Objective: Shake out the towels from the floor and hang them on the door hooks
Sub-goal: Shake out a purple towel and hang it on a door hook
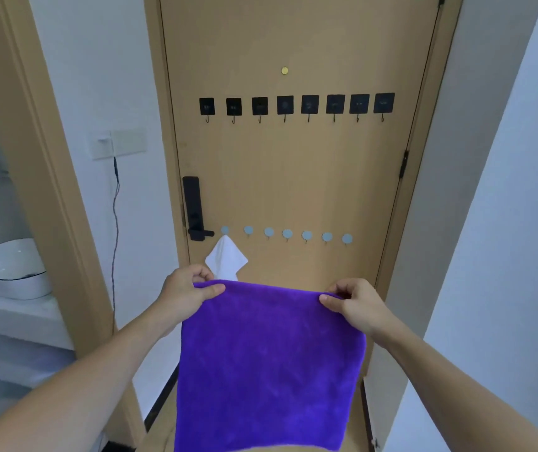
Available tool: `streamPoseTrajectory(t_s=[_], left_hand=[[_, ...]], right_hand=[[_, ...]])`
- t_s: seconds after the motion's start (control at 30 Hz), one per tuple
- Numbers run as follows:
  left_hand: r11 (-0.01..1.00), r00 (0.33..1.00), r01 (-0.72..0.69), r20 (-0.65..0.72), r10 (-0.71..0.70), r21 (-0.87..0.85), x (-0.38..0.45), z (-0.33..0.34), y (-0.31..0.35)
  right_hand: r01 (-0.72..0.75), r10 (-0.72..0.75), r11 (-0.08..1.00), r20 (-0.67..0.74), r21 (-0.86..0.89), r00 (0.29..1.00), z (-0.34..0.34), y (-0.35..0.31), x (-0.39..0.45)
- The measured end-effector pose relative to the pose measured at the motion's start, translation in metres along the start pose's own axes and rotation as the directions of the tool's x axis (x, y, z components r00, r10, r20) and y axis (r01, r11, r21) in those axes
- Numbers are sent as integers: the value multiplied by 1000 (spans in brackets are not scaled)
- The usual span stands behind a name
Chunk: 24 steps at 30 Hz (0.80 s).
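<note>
purple towel (267, 363) hides white towel's (227, 257) bottom edge.

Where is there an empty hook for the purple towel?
In the lower row of round hooks, only the leftmost, beside the black door handle, is taken, by the white towel. The six to its right, ending at, are bare. All eight black square hooks above are bare too. Both hands, left hand and right hand, hold the purple towel.
</note>
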State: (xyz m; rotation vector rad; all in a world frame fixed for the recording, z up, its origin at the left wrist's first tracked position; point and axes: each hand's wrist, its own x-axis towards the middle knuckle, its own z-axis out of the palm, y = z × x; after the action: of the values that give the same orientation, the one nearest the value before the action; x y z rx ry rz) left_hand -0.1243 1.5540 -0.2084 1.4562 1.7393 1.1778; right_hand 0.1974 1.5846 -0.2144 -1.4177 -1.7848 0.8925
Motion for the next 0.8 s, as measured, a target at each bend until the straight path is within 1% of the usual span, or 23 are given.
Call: streamPoseTrajectory(t_s=[0.1, 0.2, 0.3, 0.4, 0.47, 0.6, 0.7, 0.8], left_hand=[[999, 1000, -3, -16, 4, 50, 48, 4, -10], [985, 999, -50, -9, 52, 164, 97, 8, -22], [944, 991, -130, 75, 112, 303, 151, 18, -37], [869, 981, -175, 158, 114, 463, 209, 33, -46], [816, 974, -193, 209, 90, 544, 248, 45, -51], [755, 967, -197, 252, 43, 625, 321, 64, -62], [703, 956, -223, 294, 21, 676, 373, 77, -80], [671, 940, -229, 340, -36, 705, 413, 86, -102]], right_hand=[[11, -11, 999, 3, -30, 1000, 10, 3, 58], [55, -55, 998, 6, -30, 998, 25, 6, 118], [124, -125, 992, -21, -8, 992, 41, 13, 177], [160, -160, 987, -1, 11, 987, 57, 29, 242], [177, -177, 984, 53, 5, 983, 64, 43, 289], [102, -94, 994, 205, -26, 974, 76, 62, 371], [82, -55, 992, 271, -90, 961, 87, 74, 428], [94, -30, 980, 336, -173, 941, 102, 87, 469]])
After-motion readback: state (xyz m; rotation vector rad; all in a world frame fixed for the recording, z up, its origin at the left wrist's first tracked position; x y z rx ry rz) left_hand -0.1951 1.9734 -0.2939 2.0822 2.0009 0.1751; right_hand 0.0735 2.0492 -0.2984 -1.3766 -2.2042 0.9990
